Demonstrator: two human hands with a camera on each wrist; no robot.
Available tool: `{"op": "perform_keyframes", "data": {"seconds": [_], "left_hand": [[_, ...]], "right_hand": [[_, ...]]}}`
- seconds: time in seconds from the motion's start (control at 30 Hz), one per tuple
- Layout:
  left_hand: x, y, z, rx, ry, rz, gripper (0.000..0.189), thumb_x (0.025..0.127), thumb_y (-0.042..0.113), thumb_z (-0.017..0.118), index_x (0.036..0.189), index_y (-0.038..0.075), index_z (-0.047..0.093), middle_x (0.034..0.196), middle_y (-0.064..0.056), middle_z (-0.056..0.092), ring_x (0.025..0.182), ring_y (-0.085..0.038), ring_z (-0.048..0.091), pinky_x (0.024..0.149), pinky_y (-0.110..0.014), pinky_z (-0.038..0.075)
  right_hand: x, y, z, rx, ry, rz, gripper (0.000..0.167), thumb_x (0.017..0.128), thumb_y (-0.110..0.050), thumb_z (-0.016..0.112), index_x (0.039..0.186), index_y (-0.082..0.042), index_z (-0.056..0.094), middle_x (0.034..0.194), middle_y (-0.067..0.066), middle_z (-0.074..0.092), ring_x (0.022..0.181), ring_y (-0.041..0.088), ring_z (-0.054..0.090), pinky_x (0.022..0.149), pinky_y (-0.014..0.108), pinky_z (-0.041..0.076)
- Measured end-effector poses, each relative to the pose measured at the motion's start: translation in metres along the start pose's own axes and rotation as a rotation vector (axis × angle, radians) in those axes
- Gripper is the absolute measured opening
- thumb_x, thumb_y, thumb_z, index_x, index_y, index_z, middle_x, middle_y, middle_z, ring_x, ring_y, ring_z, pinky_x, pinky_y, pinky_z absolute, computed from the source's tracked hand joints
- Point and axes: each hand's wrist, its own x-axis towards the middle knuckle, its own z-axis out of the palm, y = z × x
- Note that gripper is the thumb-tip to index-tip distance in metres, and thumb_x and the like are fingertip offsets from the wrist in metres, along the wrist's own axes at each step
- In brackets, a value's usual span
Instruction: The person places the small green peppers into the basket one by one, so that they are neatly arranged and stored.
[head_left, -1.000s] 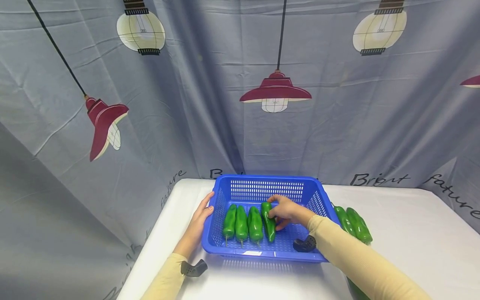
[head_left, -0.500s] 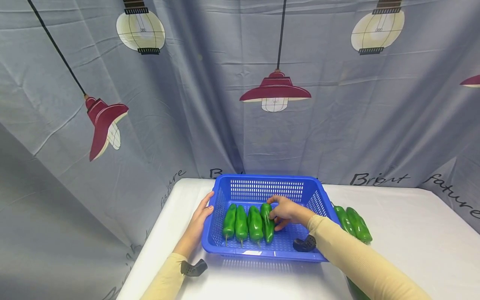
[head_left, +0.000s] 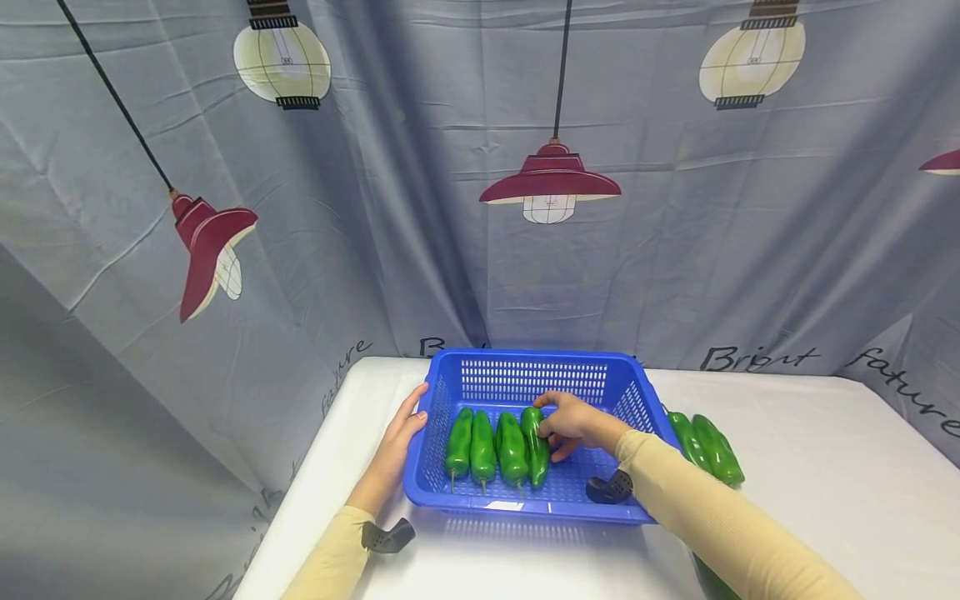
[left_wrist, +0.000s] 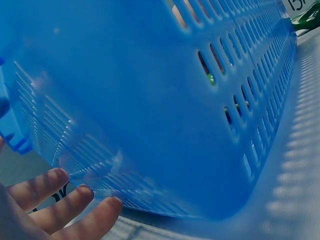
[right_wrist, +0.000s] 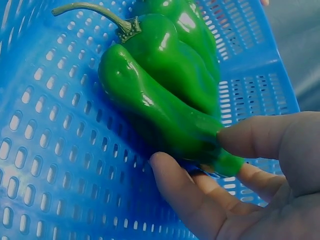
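Observation:
A blue plastic basket [head_left: 540,510] with slotted walls holds several green peppers in a row. My right hand [head_left: 573,421] reaches inside and holds the rightmost green pepper [head_left: 534,458]. In the right wrist view, the thumb [right_wrist: 250,137] lies on one side of this pepper [right_wrist: 150,105] and other fingers are on its far side. It lies against the neighbouring pepper [right_wrist: 165,55], which has a curved stem. My left hand [head_left: 397,450] rests at the basket's left side with extended fingers. In the left wrist view, its fingertips [left_wrist: 112,202] are at the outer wall [left_wrist: 125,100].
More green peppers [head_left: 712,454] lie on the white table [head_left: 810,467] right of the basket, and another shows partly under the right sleeve [head_left: 720,517]. Behind the table hangs a grey-blue curtain [head_left: 420,208] printed with lamps.
The rightmost pepper has shifted slightly and turned a little, so that it lies closer alongside its neighbour. The left hand and the basket have stayed in place.

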Motion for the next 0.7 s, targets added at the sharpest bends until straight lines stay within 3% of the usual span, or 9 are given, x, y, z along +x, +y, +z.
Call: {"op": "perform_keyframes", "data": {"seconds": [0.27,0.7], "left_hand": [[0.000,0.001,0.000,0.002,0.001,-0.013,0.057,0.106,0.019,0.037,0.162,0.015,0.027,0.171,-0.015,0.018,0.157,-0.041,0.018,0.127,-0.061,0.013],[-0.002,0.005,0.001,0.000,-0.006,-0.033,0.057,0.107,0.019,0.036,0.163,0.016,0.023,0.171,-0.016,0.017,0.153,-0.041,0.027,0.123,-0.058,0.025]], "right_hand": [[-0.008,-0.011,-0.017,-0.038,0.020,-0.023,0.059,0.087,0.005,0.061,0.144,0.001,0.044,0.096,0.018,0.061,0.074,0.024,0.063,0.064,0.042,0.064],[-0.045,-0.034,-0.095,-0.025,0.016,-0.091,0.064,0.096,-0.002,0.055,0.154,0.005,0.028,0.128,0.026,0.049,0.076,0.017,0.069,0.074,0.046,0.065]]}}
